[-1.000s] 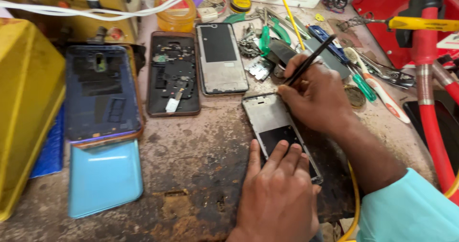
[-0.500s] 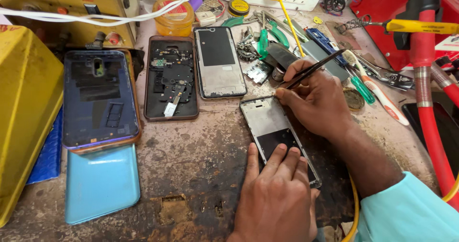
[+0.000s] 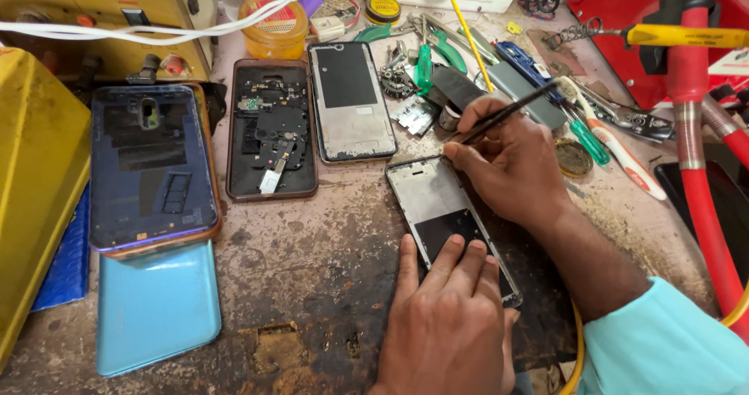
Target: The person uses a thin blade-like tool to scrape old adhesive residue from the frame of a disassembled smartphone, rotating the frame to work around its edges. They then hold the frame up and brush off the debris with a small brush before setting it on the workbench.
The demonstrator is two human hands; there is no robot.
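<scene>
**Head view: tweezers at the top edge of the opened phone**

The opened phone frame (image 3: pixel 446 222) lies near the bench's front edge, metal plate bare, dark patch below. Since a second ago the right hand (image 3: pixel 511 165), pinching black tweezers (image 3: pixel 507 113), has drawn back to the frame's top corner. The left hand (image 3: pixel 449 317) presses flat, fingers spread, on its lower end. Left of it lie two more stripped phones (image 3: pixel 271 130).

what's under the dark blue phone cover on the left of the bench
The dark blue phone cover lies on a brown case, whose rim shows along its right and lower edges. A light blue back cover sticks out below the stack. What else lies beneath is covered.
</scene>
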